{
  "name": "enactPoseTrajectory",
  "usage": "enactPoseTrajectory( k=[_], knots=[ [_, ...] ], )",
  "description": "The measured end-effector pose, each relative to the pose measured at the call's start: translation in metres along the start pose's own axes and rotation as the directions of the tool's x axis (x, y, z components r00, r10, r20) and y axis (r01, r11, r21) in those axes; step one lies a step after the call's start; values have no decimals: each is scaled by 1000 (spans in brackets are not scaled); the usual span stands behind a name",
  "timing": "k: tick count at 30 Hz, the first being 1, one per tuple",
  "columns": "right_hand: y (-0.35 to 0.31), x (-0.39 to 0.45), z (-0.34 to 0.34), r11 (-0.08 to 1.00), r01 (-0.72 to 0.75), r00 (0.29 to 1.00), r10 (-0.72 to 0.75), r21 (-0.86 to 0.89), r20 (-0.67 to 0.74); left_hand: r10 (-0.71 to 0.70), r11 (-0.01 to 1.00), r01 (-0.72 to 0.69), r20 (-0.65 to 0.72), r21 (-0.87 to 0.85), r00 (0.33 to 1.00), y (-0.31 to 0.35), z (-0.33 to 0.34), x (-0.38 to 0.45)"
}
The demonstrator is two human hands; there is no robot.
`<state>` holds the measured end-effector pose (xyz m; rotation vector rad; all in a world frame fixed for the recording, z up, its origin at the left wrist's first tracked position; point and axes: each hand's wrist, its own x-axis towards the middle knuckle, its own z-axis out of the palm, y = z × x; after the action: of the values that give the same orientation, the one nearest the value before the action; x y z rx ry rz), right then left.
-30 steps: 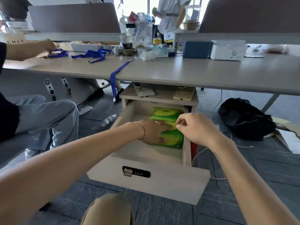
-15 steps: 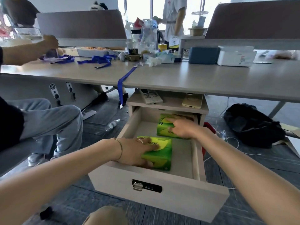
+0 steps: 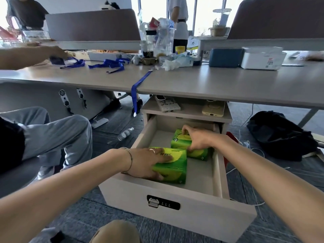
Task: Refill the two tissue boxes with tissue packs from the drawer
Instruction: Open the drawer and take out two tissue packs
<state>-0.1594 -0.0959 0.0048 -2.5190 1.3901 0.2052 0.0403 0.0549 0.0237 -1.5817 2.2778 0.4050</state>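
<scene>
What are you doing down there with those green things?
A person is reaching into an open drawer under the desk. The left hand grips one green tissue pack near the drawer's front, and the right hand holds a second green pack farther back. Both packs are still inside. A blue box and a white box sit on the desk.

Both forearms are bare, with no sleeves showing anywhere along them. The left hand [image 3: 149, 162] wears a thin silver-coloured band ring [image 3: 152, 151] on one finger, and a slim metal bangle bracelet [image 3: 129, 159] loops around that wrist. The right hand [image 3: 199, 139] carries no jewellery that shows. At the bottom edge a knee in tan fabric trousers [image 3: 115, 232] pokes into view.
</scene>
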Motion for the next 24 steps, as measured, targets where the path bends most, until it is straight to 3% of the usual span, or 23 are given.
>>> enactPoseTrajectory(
  k=[7, 16, 19, 24],
  knots=[
    [1, -11, 4, 1000, 14, 983, -16, -8, -184, 14, 1000, -14, -6, -2, 1000, 2, 1, -4],
    [-13, -52, -7, 993, 75, 841, -111, -90, -530, 41, 998, -46, -110, -41, 993, 2, -1, -7],
    [-15, -68, -20, 993, 87, 811, -114, -73, -574, 49, 998, -54, -188, -19, 981, 2, 0, 1],
    [-13, -82, -25, 993, 100, 820, -115, -58, -560, 4, 990, 10, -103, 141, 995, 6, 4, 25]
  ],
)
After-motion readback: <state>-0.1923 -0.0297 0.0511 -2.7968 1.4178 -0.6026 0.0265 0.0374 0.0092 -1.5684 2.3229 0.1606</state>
